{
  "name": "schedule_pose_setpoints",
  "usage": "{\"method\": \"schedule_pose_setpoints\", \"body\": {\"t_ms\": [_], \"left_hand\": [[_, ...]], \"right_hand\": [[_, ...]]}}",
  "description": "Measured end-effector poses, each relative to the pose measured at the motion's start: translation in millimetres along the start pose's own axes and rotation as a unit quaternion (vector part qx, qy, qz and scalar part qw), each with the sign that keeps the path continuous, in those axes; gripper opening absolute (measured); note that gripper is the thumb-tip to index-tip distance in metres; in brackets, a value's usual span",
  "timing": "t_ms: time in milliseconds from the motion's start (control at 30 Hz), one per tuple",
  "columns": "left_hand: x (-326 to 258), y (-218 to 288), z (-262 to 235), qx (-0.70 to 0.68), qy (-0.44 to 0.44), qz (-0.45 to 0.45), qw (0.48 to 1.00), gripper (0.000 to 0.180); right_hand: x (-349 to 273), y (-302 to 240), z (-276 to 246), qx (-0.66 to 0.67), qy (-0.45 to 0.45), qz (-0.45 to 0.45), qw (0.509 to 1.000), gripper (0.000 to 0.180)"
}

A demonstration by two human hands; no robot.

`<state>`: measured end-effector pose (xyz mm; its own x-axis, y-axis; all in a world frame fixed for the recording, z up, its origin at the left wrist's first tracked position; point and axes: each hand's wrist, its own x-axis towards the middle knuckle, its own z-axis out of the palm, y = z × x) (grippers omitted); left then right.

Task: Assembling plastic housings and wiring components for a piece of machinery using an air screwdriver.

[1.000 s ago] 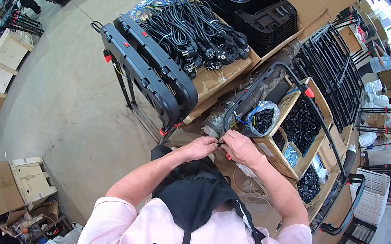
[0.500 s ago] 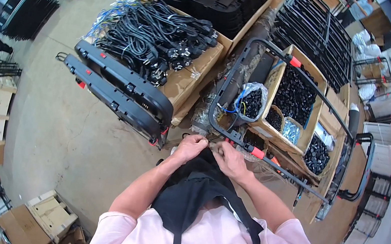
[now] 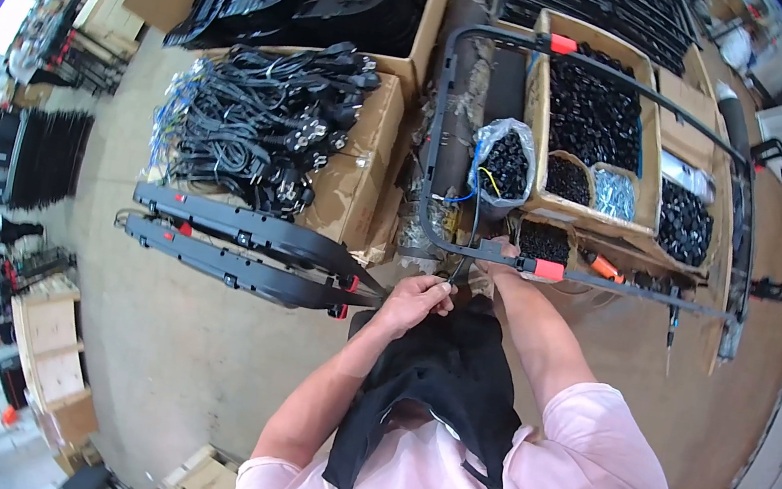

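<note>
My left hand [image 3: 418, 303] is closed around a thin dark cable [image 3: 461, 271], which runs up past the lower bar of a black tubular frame [image 3: 436, 140]. Right at that lower bar is my right hand [image 3: 501, 264]; the bar and the angle hide most of its fingers. Blue and yellow wires [image 3: 467, 198] stick out by the frame's left side. Red pieces [image 3: 549, 269] sit on the frame's bars. Inside its outline stands a clear bag of small black parts [image 3: 503, 168].
Beyond the frame, a wooden box [image 3: 538, 115] holds black parts and bags of screws. Bundled black power cables [image 3: 269, 115] lie on a cardboard box [image 3: 366, 140] to the left. Two long black housings [image 3: 241, 232] stand below it. An orange-handled tool [image 3: 602, 266] lies right.
The view has swung, so the frame and boxes sit further left. My hands have moved apart: the right has reached to the frame's lower bar, while the left grips the cable.
</note>
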<state>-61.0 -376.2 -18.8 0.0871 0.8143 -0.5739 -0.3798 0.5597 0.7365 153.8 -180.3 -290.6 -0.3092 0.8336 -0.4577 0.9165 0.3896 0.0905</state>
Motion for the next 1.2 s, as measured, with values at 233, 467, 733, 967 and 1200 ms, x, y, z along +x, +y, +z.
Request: {"method": "schedule_pose_setpoints", "body": {"t_ms": [233, 467, 733, 967, 1200], "left_hand": [[-3, -28, -22, -0.067, 0.026, -0.023, 0.997, 0.028], [11, -22, -2, -0.099, 0.005, -0.029, 0.995, 0.03], [12, -20, 4, -0.033, 0.03, -0.021, 0.999, 0.029], [17, -27, 2, 0.024, 0.042, -0.017, 0.999, 0.028], [17, -33, 8, 0.084, 0.078, 0.02, 0.993, 0.03]], "right_hand": [[-161, -58, -115, 0.334, -0.173, 0.076, 0.923, 0.048], [-280, -34, -175, 0.361, -0.163, 0.086, 0.914, 0.046], [-289, -44, -201, 0.387, -0.046, -0.011, 0.921, 0.067], [-287, -44, -211, 0.313, -0.054, -0.065, 0.946, 0.08], [-282, -36, -220, 0.266, -0.059, -0.111, 0.956, 0.085]]}}
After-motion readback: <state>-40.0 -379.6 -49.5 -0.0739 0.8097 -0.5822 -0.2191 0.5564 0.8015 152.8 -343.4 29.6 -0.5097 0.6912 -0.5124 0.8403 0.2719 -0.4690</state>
